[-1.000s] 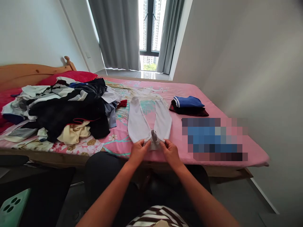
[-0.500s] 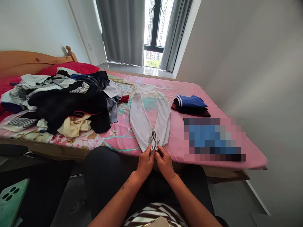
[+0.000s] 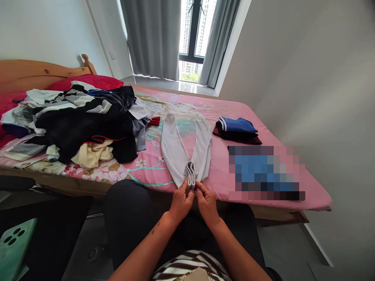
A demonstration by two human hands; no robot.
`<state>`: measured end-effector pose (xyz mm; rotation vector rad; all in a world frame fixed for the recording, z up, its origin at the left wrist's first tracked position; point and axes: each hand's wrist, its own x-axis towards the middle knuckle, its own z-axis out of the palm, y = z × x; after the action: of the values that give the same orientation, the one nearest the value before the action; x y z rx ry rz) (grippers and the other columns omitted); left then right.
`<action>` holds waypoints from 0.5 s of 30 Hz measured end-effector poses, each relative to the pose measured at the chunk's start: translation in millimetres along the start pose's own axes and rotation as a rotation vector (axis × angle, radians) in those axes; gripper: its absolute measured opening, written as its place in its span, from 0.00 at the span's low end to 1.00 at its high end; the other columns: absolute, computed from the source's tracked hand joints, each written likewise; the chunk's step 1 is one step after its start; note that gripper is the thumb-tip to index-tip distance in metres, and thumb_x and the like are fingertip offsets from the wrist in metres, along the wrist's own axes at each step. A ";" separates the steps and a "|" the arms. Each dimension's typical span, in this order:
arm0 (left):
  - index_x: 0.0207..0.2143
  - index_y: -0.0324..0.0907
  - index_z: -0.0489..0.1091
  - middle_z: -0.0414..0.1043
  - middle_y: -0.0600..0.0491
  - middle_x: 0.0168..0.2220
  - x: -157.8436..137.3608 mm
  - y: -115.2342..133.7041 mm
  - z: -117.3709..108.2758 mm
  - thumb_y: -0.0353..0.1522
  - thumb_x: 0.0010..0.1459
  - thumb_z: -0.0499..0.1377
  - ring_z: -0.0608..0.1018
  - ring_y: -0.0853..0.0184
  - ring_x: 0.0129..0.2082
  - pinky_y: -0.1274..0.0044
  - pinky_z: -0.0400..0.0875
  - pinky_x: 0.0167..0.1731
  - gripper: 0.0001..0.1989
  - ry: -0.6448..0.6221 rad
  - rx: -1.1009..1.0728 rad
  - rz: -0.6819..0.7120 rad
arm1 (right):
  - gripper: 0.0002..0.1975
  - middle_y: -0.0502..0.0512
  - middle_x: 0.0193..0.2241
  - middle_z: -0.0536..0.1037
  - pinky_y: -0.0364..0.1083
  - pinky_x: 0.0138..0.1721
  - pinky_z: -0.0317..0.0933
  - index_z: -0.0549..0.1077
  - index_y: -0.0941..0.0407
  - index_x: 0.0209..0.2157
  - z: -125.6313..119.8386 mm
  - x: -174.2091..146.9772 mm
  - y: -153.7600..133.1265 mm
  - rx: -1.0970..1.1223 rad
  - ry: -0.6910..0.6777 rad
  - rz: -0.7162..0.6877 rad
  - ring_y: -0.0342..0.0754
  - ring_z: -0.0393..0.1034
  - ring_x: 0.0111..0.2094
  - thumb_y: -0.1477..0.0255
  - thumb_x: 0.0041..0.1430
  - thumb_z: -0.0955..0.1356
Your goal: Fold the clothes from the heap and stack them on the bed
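Light grey trousers (image 3: 172, 150) lie on the bed, with the two legs spread apart in a V pointing away from me. Their waist end is gathered into a small pleated bundle (image 3: 190, 173) at the bed's near edge. My left hand (image 3: 181, 200) pinches the left side of this bundle between thumb and fingers. On the opposite side, my right hand (image 3: 207, 202) is closed at the bundle's lower right edge, its fingertips against the cloth. A narrow gap separates the two thumbs.
A large heap of mixed clothes (image 3: 84, 121) covers the bed's left side, by a red pillow (image 3: 88, 82). Folded clothes (image 3: 238, 125), blue on top, lie on the pink sheet (image 3: 219, 187) at right. Nearer is a blurred-out patch (image 3: 263, 171). A green phone (image 3: 17, 244) is at lower left.
My right hand has shifted slightly to the right, so the thumbs are a little farther apart. The trousers keep their shape and place on the bed.
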<state>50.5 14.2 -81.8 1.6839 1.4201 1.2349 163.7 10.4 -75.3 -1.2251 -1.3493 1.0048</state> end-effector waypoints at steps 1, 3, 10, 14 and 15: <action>0.56 0.38 0.62 0.67 0.44 0.55 -0.1 -0.6 0.6 0.32 0.57 0.55 0.70 0.61 0.56 0.67 0.63 0.56 0.24 0.006 0.007 -0.004 | 0.20 0.56 0.47 0.74 0.50 0.55 0.58 0.73 0.58 0.48 -0.6 -1.2 0.1 0.011 -0.008 0.014 0.49 0.67 0.50 0.72 0.55 0.60; 0.56 0.38 0.62 0.69 0.44 0.53 0.7 -2.3 1.7 0.34 0.55 0.58 0.72 0.60 0.53 0.68 0.66 0.54 0.26 0.030 0.016 -0.027 | 0.21 0.55 0.49 0.73 0.50 0.57 0.56 0.74 0.57 0.47 -2.2 -3.0 -0.6 0.046 -0.030 0.041 0.49 0.66 0.52 0.74 0.53 0.60; 0.54 0.41 0.65 0.72 0.48 0.50 0.6 -8.8 3.6 0.25 0.56 0.52 0.74 0.62 0.50 0.68 0.68 0.52 0.22 -0.013 0.221 0.173 | 0.17 0.53 0.35 0.75 0.44 0.34 0.66 0.69 0.58 0.42 -12.1 8.5 -4.6 0.195 0.085 0.223 0.46 0.70 0.34 0.62 0.54 0.65; 0.53 0.41 0.65 0.71 0.47 0.52 -3.3 -8.0 5.5 0.23 0.54 0.52 0.73 0.61 0.51 0.65 0.67 0.53 0.23 -0.053 0.467 0.367 | 0.29 0.52 0.34 0.74 0.42 0.31 0.64 0.64 0.58 0.47 -16.3 23.2 -1.1 0.181 0.084 0.356 0.44 0.70 0.31 0.58 0.46 0.71; 0.53 0.40 0.65 0.70 0.47 0.52 -4.6 -7.2 6.5 0.23 0.54 0.52 0.73 0.60 0.51 0.64 0.67 0.53 0.23 -0.061 0.512 0.393 | 0.30 0.53 0.34 0.74 0.42 0.33 0.65 0.64 0.58 0.46 -16.5 26.3 -0.1 0.167 0.076 0.370 0.45 0.70 0.32 0.58 0.44 0.72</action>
<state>53.6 12.2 -91.8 2.4189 1.4989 1.0530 180.7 35.6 -69.1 -1.3987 -0.9766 1.2868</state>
